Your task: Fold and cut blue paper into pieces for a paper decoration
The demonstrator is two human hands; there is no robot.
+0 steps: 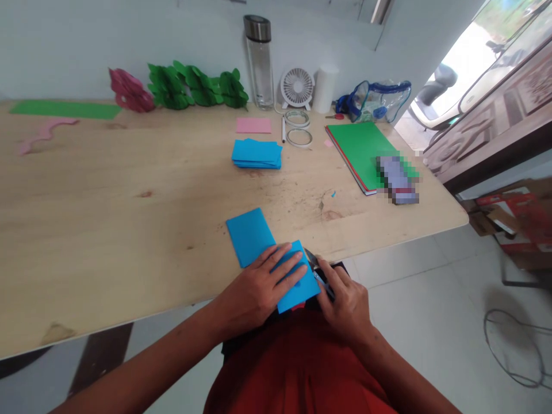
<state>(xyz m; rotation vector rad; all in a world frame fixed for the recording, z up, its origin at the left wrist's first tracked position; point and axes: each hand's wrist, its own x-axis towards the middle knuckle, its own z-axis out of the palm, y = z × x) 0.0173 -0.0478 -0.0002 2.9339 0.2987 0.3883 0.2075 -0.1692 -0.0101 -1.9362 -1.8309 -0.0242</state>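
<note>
My left hand (pixel 267 279) lies across a blue paper piece (pixel 307 283) at the table's front edge, fingers on top and the thumb hidden, gripping it. Part of this paper sticks out past the edge over my lap. My right hand (pixel 347 296) is closed around a pair of scissors (pixel 311 257), whose blades are parted beside the paper's right side. The handles are mostly covered by my fingers. Left of the held piece, another blue paper (pixel 250 233) rests on the table, close to my left fingers.
Behind, on the wooden table (pixel 129 230), are stacked blue papers (pixel 257 154), a pink paper (pixel 253 125), tape rolls (pixel 298 138), green sheets (pixel 357 146) and a blurred-out object (pixel 397 179). Along the wall stand green paper leaves (pixel 196 86), a bottle (pixel 259 69) and a fan (pixel 297 87).
</note>
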